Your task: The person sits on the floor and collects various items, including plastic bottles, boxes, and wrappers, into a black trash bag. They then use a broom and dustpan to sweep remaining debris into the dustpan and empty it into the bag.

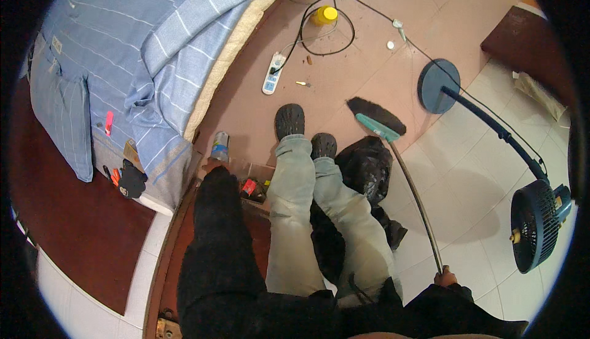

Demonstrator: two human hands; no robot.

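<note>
My right hand point(446, 276) is closed around the upper end of the metal handle of a broom point(377, 128), which has a teal head and dark bristles. The broom head rests on the pinkish floor, just ahead of a black plastic bag point(367, 170). At the bed's corner my left hand point(214, 165) grips a clear plastic bottle point(220, 148) with a blue label. Its fingers are partly hidden by the black sleeve. Beside that hand stands an open box point(258, 172) with mixed small items in it, one of them red.
A blue-sheeted bed point(166, 50) fills the left. On the floor ahead lie a white power strip point(273, 74), looped black cable, a yellow-capped container point(325, 15) and a small yellowish piece point(303, 83). A blue stand fan point(534, 225) with a round base point(437, 86) stands right.
</note>
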